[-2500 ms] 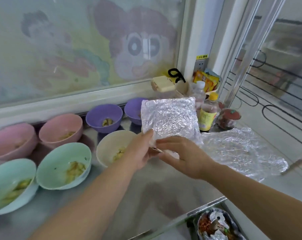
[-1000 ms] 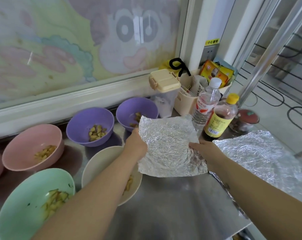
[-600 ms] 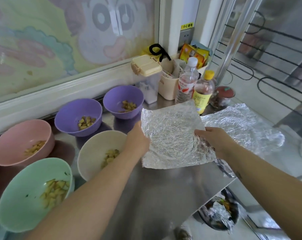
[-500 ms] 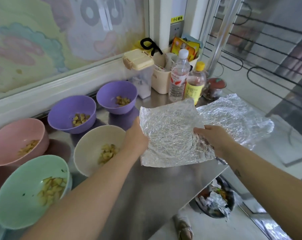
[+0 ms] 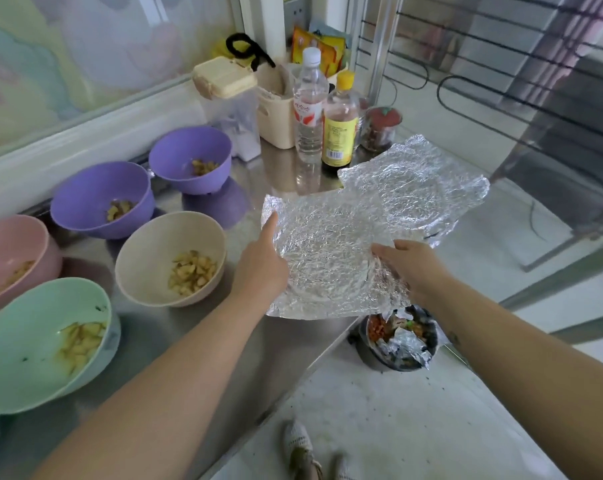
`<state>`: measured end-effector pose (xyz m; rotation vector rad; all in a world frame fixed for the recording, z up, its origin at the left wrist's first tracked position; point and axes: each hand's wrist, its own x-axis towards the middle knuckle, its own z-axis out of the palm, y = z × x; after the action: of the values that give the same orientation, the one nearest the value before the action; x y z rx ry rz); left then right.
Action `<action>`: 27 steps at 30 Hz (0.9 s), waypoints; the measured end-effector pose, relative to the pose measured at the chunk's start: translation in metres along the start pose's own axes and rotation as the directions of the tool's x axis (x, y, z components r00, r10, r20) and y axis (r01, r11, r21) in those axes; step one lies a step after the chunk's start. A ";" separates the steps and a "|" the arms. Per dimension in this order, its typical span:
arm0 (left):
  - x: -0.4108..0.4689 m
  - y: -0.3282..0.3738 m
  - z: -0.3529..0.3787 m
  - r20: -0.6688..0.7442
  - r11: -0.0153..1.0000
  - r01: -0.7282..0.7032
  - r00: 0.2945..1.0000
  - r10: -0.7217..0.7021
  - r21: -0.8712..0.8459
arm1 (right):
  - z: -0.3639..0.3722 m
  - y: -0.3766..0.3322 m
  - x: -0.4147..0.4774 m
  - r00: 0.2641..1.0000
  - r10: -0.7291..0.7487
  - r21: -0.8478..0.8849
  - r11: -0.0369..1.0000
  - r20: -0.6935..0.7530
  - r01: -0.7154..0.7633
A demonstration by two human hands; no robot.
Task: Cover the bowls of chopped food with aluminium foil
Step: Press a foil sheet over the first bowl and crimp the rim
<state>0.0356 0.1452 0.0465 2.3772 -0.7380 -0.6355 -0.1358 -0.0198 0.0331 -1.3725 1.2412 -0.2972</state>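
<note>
I hold a crumpled aluminium foil sheet [image 5: 327,258] nearly flat above the steel counter [image 5: 196,341]. My left hand [image 5: 262,268] holds its left edge, index finger straight along it and the other fingers hidden underneath. My right hand [image 5: 407,268] grips the right edge. To the left stand uncovered bowls of chopped food: a cream bowl [image 5: 144,268] closest to the foil, two purple bowls [image 5: 85,199] [image 5: 189,150], a pink bowl [image 5: 12,251] and a green bowl [image 5: 26,351]. A second foil sheet [image 5: 421,188] lies on the counter behind.
Behind the foil stand a water bottle [image 5: 308,105], a yellow-capped bottle [image 5: 339,123], a red-lidded jar [image 5: 381,128], a beige caddy [image 5: 275,112] and a lidded clear box [image 5: 230,98]. A waste bin [image 5: 397,344] sits on the floor below the counter's edge.
The foil sheet has come down from upright to nearly flat, with my hands apart on its two sides. My left index finger now stretches along the edge.
</note>
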 end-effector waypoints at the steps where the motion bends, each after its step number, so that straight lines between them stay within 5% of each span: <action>1: -0.004 -0.001 0.003 -0.008 1.000 -0.003 1.000 0.003 -0.004 | 0.000 0.003 -0.004 1.000 0.003 -0.008 1.000 -0.005 -0.003; 10: -0.025 -0.026 0.018 -0.090 1.000 -0.003 0.996 0.000 -0.029 | 0.007 0.030 -0.034 0.999 0.028 0.004 1.000 -0.032 -0.028; 21: -0.025 -0.047 0.005 -0.121 0.926 -0.179 0.966 0.230 0.333 | 0.038 0.052 -0.073 0.989 0.022 -0.005 1.000 -0.144 -0.023; 24: -0.026 -0.037 -0.002 -0.125 0.812 -0.273 0.914 0.386 0.516 | 0.043 0.045 -0.086 0.927 -0.181 -0.194 0.973 -0.328 0.121; 27: -0.029 -0.016 -0.006 -0.112 0.670 -0.434 0.785 0.609 0.602 | 0.053 0.026 -0.090 0.730 -0.612 -0.608 0.714 -0.304 0.346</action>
<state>0.0236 0.1764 0.0483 2.4548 -1.5531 0.2434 -0.1423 0.0876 0.0401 -2.2178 1.3931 -0.7792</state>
